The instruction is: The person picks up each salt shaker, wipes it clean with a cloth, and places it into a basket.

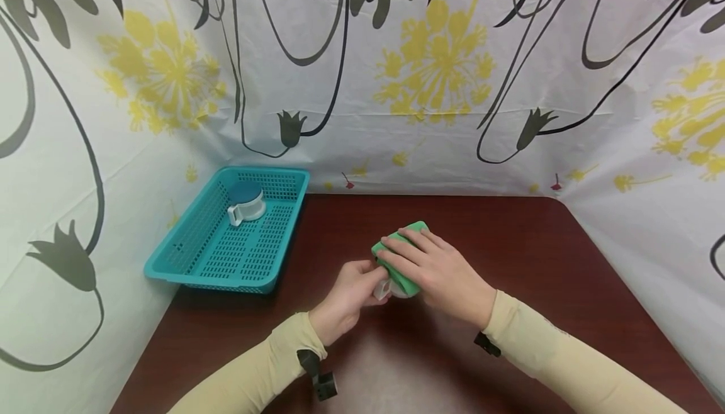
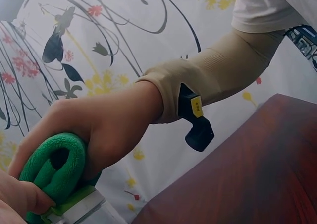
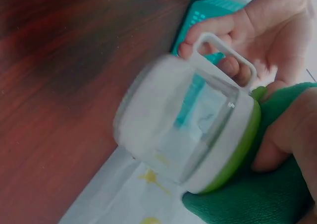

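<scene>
A clear jar (image 3: 153, 107) with a white collar, a green lid (image 3: 237, 159) and a white handle (image 3: 225, 55) is held tilted above the table. My left hand (image 1: 351, 294) grips it by the handle, fingers curled at the loop. Over the lid lies a folded green cloth (image 1: 416, 228), which my right hand (image 1: 444, 269) holds from above, its thumb (image 3: 275, 149) against the cloth in the right wrist view. Seen from the left wrist, the cloth (image 2: 47, 169) is rolled under the right hand (image 2: 104, 122), and the left thumb (image 2: 29, 199) sits close by the lid.
A turquoise basket (image 1: 226, 269) stands at the table's left back, holding a white-handled container with a blue lid (image 1: 245, 192). The dark red-brown table (image 1: 510, 238) meets a patterned curtain (image 1: 351, 137) behind and along both sides.
</scene>
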Demonstrator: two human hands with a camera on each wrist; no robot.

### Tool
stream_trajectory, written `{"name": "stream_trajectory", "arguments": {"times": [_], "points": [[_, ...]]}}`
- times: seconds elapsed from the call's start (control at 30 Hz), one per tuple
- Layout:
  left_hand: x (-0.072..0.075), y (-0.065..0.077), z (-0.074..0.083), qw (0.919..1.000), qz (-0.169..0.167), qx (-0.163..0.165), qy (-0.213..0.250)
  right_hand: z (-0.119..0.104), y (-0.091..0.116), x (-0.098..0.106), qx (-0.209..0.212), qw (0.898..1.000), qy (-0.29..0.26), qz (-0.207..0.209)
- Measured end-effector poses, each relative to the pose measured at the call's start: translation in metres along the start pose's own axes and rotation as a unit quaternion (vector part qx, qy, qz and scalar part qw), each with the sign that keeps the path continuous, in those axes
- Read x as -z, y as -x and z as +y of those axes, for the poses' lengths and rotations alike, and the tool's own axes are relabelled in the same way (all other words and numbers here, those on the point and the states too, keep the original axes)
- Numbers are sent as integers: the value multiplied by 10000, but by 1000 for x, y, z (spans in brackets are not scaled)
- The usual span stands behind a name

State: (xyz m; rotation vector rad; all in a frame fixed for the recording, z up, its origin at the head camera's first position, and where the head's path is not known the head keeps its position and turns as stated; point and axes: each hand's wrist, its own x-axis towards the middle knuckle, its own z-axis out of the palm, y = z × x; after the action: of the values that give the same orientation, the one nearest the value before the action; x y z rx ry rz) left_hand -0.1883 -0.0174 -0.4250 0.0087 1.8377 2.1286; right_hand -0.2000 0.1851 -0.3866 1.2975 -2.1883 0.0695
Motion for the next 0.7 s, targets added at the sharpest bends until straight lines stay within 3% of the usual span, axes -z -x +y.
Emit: {"name": "stream_trajectory", "arguments": {"times": [0.13,0.27,0.53,0.7], "points": [[1,0,-2,10000,41,4,-6,3,-1,0,51,9992,236,-305],[2,0,-2,9999,93,-35,-16,11,1,-3,55,9989,395,-227],[5,6,-1,9998,142,53,-119,32,12,-4,-505,9969,567,-210],[6,7,0,9998,135,73,-132,35,14,-5,-573,9963,620,-180]]}}
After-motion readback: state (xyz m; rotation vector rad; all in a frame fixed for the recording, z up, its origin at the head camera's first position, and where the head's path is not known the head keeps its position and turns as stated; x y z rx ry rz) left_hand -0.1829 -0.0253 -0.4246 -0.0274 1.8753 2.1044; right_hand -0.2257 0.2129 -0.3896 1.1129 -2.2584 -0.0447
